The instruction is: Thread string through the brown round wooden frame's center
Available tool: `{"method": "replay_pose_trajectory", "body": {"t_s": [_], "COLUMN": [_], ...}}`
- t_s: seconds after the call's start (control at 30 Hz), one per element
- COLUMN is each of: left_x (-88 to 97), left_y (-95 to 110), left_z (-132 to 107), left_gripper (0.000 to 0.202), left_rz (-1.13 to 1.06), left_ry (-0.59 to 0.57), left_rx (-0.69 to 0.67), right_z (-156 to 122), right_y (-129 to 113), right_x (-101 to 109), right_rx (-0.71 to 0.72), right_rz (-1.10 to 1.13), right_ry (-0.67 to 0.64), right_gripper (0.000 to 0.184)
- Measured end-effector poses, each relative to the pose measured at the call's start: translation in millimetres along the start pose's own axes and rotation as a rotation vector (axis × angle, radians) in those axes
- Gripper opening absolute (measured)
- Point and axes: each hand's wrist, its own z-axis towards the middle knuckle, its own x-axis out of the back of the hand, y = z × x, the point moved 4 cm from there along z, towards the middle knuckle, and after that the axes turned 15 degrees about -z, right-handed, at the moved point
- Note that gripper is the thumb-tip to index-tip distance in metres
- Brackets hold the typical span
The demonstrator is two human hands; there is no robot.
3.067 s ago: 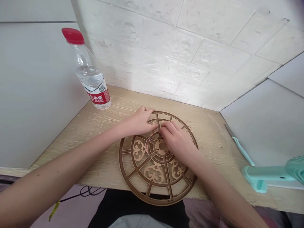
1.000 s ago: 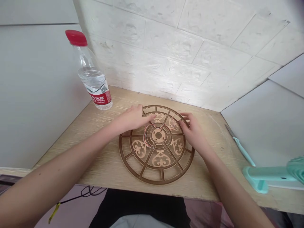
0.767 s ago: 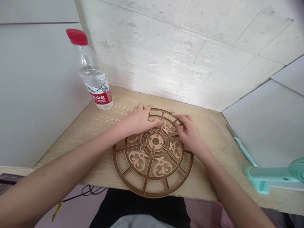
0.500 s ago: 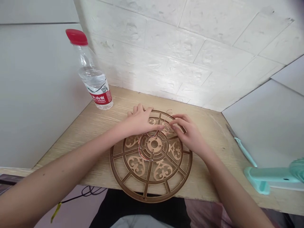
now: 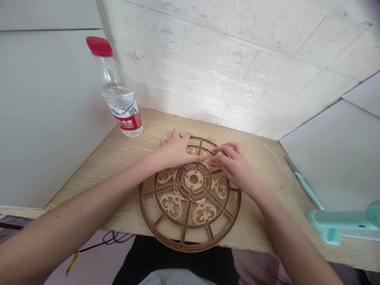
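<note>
A round brown openwork frame with scroll-shaped cutouts lies on the wooden tabletop, its near edge reaching past the table's front. My left hand grips its far-left rim, fingers bent over the edge and thumb stretched inward over the scrollwork. Thin red and white wires curve around the left of the frame's centre ring and run up under that thumb. At the far right of the frame, my right hand pinches a thin loose wire between thumb and fingers. The wire's fine ends stick up past the far rim.
A water bottle with a red cap stands at the back left beside a grey panel. A white brick-pattern wall closes off the back. To the right are a knife with a teal handle and a teal plastic device.
My right hand has shifted slightly along the wire, its fingertips drawing closer together and a little lower. My left hand and the frame hold their place; the view has moved slightly.
</note>
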Motion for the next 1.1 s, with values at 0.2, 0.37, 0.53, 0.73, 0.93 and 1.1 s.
{"method": "replay_pose_trajectory", "body": {"t_s": [0.2, 0.37, 0.53, 0.73, 0.93, 1.1], "left_x": [2.6, -0.4, -2.7, -1.6, -0.4, -1.3], "left_y": [1.6, -2.8, -5.9, -3.3, -3.0, -5.4], "left_z": [-1.7, 0.5, 1.9, 0.9, 0.7, 1.7], "left_gripper": [0.101, 0.095, 0.095, 0.097, 0.097, 0.098], "left_rz": [0.008, 0.02, 0.023, 0.024, 0.031, 0.025], "left_ry": [-0.004, -0.014, -0.013, -0.038, -0.017, -0.013], "left_rx": [0.026, -0.004, -0.007, -0.006, -0.002, 0.002], "right_z": [0.4, 0.4, -1.2, -4.3, -3.6, -3.7], "right_y": [-3.3, -11.2, -14.2, -15.9, -13.6, -10.3], "right_x": [4.6, 12.3, 12.9, 11.9, 12.1, 13.2], "right_rx": [0.001, 0.087, 0.121, 0.049, -0.099, -0.095], "right_rz": [0.021, 0.095, 0.111, 0.154, 0.329, 0.408], "right_ry": [-0.013, -0.017, -0.013, -0.108, -0.219, -0.292], "right_gripper": [0.018, 0.026, 0.033, 0.039, 0.03, 0.027]}}
